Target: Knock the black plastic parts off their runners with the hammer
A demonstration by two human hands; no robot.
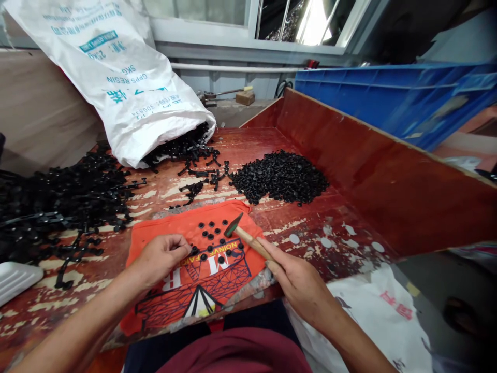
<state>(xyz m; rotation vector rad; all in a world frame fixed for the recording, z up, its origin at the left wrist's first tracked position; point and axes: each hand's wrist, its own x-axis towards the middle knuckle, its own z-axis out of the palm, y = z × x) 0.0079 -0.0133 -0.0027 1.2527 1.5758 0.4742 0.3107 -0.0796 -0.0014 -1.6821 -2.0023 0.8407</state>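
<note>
Your left hand (161, 257) rests on an orange cloth (202, 269) spread over the near edge of a worn red surface (349, 228). Its fingers are curled together, the tips pinching a small black cap (193, 250) at the cloth's middle. More loose caps (217, 239) lie scattered on the cloth just beyond your fingertips, each apart from the next.

Your right hand (301, 285) holds a small hammer (248, 239) by its wooden handle, the grip closed around the handle's lower end. The hammer slants up and to the left, its dark head above the cloth's far edge, near the scattered caps but not touching them.

Farther back on the surface, right of centre, sits a heap (279, 178) of the same black caps. To the left lies a large tangled pile of sprues (58, 202), black moulded frames with caps still attached. A white woven sack (116, 72) lies on its side behind, its mouth open, with more sprues spilling out beside the heap.

A red board (388, 166) walls the surface on the right, and a blue crate (396, 98) stands behind it. A white tray (15, 277) pokes in at the left edge.
</note>
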